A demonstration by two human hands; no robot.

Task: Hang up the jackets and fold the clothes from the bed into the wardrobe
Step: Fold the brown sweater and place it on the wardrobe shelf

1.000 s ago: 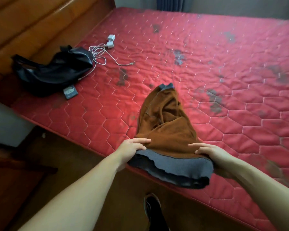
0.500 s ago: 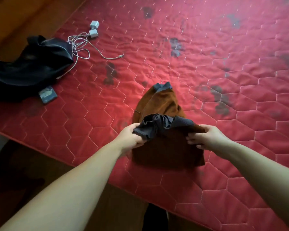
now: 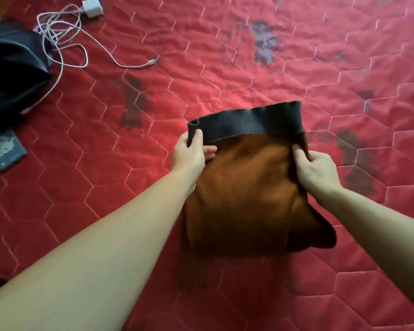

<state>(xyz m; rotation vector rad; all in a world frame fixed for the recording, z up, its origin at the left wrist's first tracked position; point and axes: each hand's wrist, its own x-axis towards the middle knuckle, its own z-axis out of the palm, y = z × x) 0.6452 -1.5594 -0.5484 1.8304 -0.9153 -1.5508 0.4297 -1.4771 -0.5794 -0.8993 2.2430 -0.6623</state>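
A brown garment with a dark grey ribbed hem lies folded over itself on the red quilted bed. Its grey hem band now sits at the far edge of the fold. My left hand pinches the band's left corner. My right hand grips the band's right corner. A black jacket lies crumpled at the far left of the bed.
A white charger plug with a coiled cable lies beside the black jacket. A small dark flat object rests on the mattress at the left edge. Dark stains mark the red cover.
Both hands lifted the grey hem from the near edge and carried it away from me, folding the brown garment in half. The camera moved closer over the bed.
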